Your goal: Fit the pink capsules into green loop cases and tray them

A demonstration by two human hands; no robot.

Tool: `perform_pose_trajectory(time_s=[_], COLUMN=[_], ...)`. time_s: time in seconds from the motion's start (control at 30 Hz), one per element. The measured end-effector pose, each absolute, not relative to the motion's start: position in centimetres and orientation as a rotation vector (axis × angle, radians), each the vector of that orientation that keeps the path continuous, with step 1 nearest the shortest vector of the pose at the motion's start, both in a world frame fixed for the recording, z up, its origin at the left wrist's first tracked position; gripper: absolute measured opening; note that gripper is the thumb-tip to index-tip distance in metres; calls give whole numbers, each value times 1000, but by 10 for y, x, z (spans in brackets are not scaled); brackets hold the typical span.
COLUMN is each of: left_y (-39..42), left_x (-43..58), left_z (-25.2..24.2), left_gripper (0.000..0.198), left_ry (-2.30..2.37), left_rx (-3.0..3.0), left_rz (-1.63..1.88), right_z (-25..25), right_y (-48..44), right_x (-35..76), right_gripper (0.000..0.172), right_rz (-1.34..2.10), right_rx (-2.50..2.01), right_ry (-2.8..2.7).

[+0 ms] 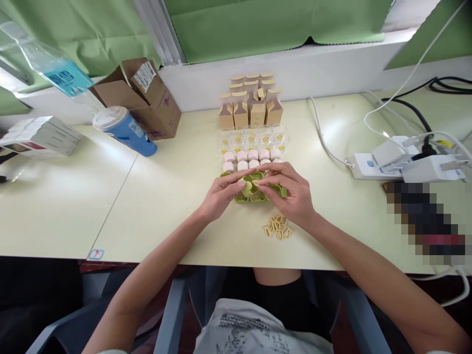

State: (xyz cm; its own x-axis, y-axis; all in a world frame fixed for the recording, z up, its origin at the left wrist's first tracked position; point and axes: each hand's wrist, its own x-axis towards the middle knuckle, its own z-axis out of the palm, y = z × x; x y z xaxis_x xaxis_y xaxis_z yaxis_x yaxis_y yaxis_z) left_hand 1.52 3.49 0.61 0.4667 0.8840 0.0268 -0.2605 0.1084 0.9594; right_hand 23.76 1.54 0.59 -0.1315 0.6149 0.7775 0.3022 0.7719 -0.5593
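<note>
Holding a green piece between thumb and fingers, the left hand sits above a row of green cups; the right hand is narrow at the piece's right side, its exact grip impossible to tell. Bare surface opens widely leftward; rightward, room reaches a power strip. Yellow loops lie between the cups and the front edge. The piece's rounded face looks toward the camera; its long axis is unclear, and fingers cover its sides.

Two hands; ten yellow labels, ten pinkish pieces; one bottle.
</note>
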Motion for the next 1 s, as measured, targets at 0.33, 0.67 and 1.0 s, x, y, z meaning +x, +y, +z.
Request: perform_pose_trajectory(time_s=[0.33,0.67,1.0], left_y=[36,42,42], left_x=[14,13,15], left_z=[1,-1,2], left_gripper=[56,59,57], left_ry=[661,662,573], left_rx=[1432,1293,1316], left_rz=[937,997,993], right_z=[0,-1,1], right_y=[16,10,13], right_x=[237,237,240], right_gripper=[19,12,29], right_rz=[146,302,160], right_rx=[-681,-626,-682], right_ry=[-1720,-1746,-1771])
